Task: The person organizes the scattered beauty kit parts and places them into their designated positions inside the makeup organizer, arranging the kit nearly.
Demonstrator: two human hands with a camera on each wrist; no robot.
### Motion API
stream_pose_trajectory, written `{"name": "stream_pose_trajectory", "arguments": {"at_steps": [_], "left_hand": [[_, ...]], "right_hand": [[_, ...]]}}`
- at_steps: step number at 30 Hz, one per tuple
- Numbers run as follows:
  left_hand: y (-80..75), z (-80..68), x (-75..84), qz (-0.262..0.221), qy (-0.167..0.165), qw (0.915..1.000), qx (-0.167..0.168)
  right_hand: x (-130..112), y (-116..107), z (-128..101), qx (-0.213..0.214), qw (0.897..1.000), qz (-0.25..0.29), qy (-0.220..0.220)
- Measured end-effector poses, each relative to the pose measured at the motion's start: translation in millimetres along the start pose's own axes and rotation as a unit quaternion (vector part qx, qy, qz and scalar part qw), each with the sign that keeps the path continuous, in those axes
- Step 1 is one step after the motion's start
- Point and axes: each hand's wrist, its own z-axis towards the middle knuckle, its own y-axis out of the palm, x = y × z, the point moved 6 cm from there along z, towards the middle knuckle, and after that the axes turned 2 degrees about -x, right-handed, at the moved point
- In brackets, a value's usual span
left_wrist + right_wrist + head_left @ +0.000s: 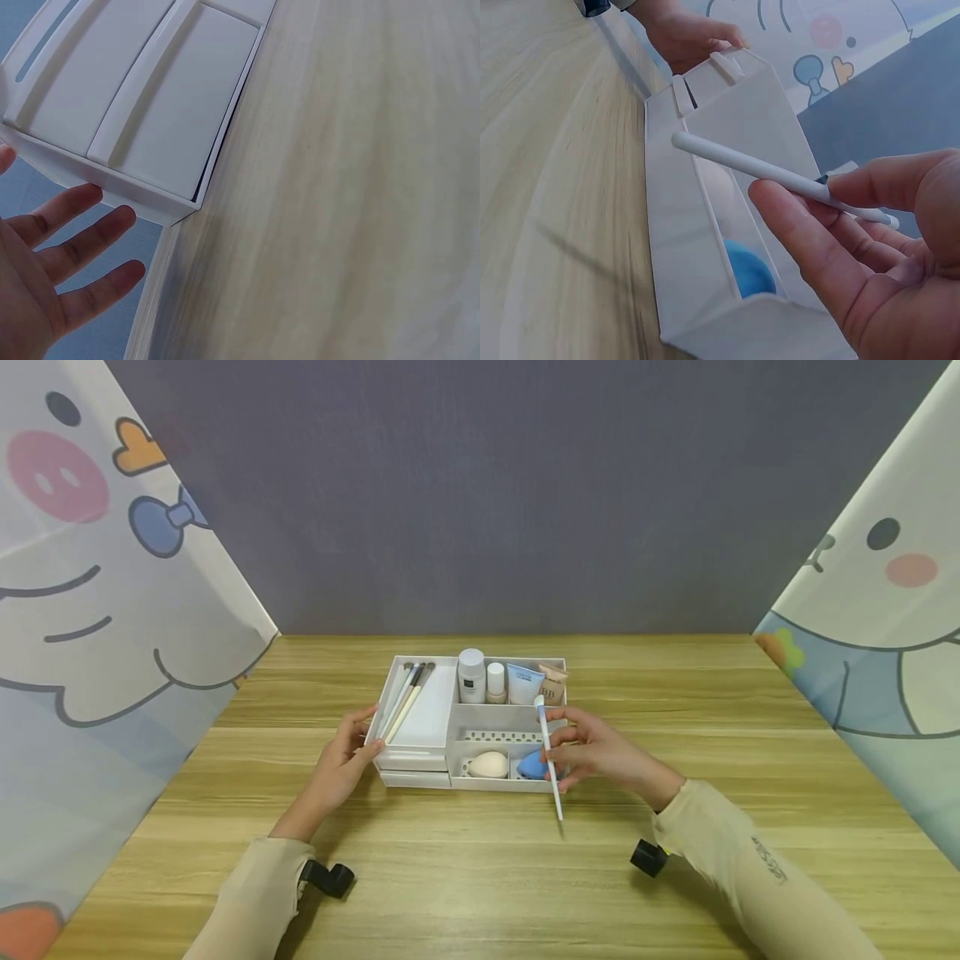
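Note:
A white makeup brush [552, 777] is pinched in my right hand [592, 747], slanting over the right front of a white cosmetics organizer [498, 785]. In the right wrist view its handle [742, 162] lies between the thumb and fingers. My left hand [347, 760] touches the organizer's left side, the thumb by the top edge; in the left wrist view its fingers [88, 244] are fairly straight. Several makeup brushes [408, 697] lie in the upper left tray [438, 718]. A cream makeup sponge [488, 765] and a blue makeup sponge [531, 766] sit in the front compartments.
In the back compartments stand a white bottle [472, 677], a smaller white-capped bottle [496, 683], a light blue tube [523, 683] and a beige tube [553, 685]. The wooden table [480, 877] meets a grey back panel [510, 527]; printed cloths flank it.

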Motion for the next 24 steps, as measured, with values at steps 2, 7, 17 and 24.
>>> {"name": "stream_pose_trajectory", "arguments": {"at_steps": [2,7,17,24], "left_hand": [[-0.1,-0.1,0.4,-0.004,-0.002,1.0000,0.000],[-0.3,-0.3,-0.3,-0.006,-0.006,1.0000,0.001],[0.2,-0.3,0.1,-0.002,-0.005,1.0000,0.001],[0.7,-0.1,0.1,0.002,-0.002,1.0000,0.001]], "right_hand": [[-1.3,3.0,3.4,-0.003,1.000,0.001,-0.001],[-4.0,9.1,12.6,-0.005,1.000,-0.002,-0.006],[-4.6,20.7,27.7,-0.008,0.999,-0.030,-0.018],[-8.4,28.7,37.8,-0.004,0.999,-0.023,-0.027]]}}
